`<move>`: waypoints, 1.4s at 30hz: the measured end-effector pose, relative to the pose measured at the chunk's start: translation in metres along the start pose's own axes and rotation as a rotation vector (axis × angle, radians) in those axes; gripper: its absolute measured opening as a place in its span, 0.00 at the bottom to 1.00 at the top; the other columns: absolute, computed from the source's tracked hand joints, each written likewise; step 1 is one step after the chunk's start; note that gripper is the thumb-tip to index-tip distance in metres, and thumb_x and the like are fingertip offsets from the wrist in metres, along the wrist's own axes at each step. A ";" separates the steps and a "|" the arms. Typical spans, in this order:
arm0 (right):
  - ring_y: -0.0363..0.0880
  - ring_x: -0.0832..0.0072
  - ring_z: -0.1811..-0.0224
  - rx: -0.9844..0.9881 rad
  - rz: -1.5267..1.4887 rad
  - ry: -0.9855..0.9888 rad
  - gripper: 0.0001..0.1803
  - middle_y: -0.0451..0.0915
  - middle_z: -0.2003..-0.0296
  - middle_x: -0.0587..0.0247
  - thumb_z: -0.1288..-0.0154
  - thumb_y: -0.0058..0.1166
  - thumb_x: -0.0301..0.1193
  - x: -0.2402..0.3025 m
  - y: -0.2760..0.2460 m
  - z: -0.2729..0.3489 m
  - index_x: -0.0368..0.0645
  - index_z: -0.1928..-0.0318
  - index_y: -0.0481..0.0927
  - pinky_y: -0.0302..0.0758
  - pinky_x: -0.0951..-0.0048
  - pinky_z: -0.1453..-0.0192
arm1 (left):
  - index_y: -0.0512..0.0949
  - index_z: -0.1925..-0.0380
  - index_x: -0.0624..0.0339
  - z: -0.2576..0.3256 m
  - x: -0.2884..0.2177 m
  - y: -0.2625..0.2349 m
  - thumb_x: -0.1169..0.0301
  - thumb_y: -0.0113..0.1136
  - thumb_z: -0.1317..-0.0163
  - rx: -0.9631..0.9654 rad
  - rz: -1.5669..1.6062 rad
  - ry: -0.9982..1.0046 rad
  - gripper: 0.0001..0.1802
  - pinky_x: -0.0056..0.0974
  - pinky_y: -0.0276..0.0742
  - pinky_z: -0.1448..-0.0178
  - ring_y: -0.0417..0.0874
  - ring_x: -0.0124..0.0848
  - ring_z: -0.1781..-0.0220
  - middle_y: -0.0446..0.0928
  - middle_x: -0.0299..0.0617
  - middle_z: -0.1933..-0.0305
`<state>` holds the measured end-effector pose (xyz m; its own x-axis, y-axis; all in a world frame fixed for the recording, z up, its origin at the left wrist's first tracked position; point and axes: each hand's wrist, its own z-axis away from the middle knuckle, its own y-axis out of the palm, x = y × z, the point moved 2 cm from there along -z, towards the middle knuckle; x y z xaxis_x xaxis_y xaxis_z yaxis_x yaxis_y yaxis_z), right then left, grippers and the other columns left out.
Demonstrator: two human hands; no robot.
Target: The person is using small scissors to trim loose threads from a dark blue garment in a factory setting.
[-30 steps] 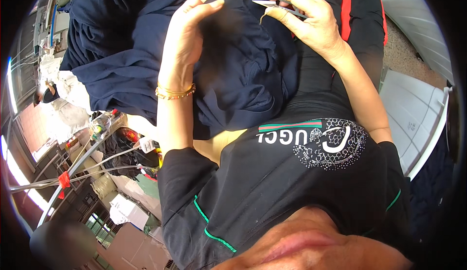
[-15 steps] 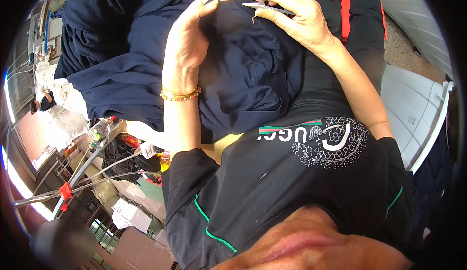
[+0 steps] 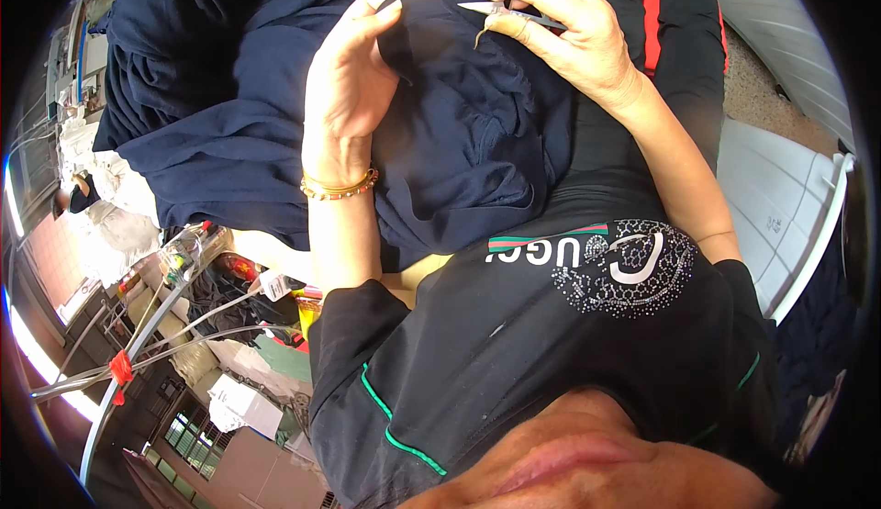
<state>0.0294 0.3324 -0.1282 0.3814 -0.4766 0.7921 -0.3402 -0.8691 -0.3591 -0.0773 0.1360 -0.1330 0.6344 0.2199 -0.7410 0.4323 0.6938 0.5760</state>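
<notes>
A dark navy garment lies bunched over my lap and spreads away to the left. My left hand, with a gold and bead bracelet at the wrist, pinches a fold of this fabric between thumb and fingers. My right hand holds small metal thread snips, their blades pointing left toward the pinched fold. The snips' tips are a short gap from my left fingertips. I wear a black shirt with a sparkly round emblem and green trim.
A white plastic chair or panel stands at the right. At the lower left are metal rods with red tape, a clear plastic bottle, white bags and clutter. More dark fabric is piled at the upper left.
My left hand has closed from a loose curl into a pinch on the fabric. My right hand with the snips has shifted left, closer to the left fingertips.
</notes>
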 end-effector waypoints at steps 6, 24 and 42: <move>0.76 0.72 0.71 -0.003 0.021 -0.024 0.19 0.77 0.70 0.59 0.43 0.66 0.23 0.000 0.002 0.000 0.36 0.49 0.82 0.72 0.74 0.67 | 0.77 0.53 0.67 -0.006 0.001 -0.011 0.75 0.51 0.33 0.204 0.298 -0.062 0.12 0.39 0.76 0.38 0.83 0.37 0.48 0.82 0.48 0.50; 0.76 0.70 0.74 -0.041 0.179 -0.149 0.19 0.76 0.72 0.60 0.47 0.68 0.24 0.009 0.004 -0.003 0.37 0.52 0.83 0.72 0.73 0.71 | 0.78 0.54 0.68 -0.007 0.001 -0.005 0.74 0.51 0.35 0.166 0.194 -0.035 0.13 0.39 0.76 0.38 0.82 0.35 0.46 0.82 0.48 0.49; 0.65 0.88 0.74 0.130 -0.243 0.435 0.11 0.73 0.75 0.79 0.42 0.69 0.29 -0.030 0.000 0.002 0.38 0.63 0.80 0.65 0.82 0.70 | 0.79 0.53 0.63 -0.009 0.002 -0.018 0.77 0.59 0.35 0.041 -0.401 0.303 0.11 0.31 0.74 0.40 0.82 0.28 0.49 0.82 0.37 0.54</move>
<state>0.0192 0.3461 -0.1526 0.0335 -0.1832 0.9825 -0.1661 -0.9704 -0.1753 -0.0893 0.1303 -0.1477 0.2015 0.1351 -0.9701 0.6329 0.7380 0.2342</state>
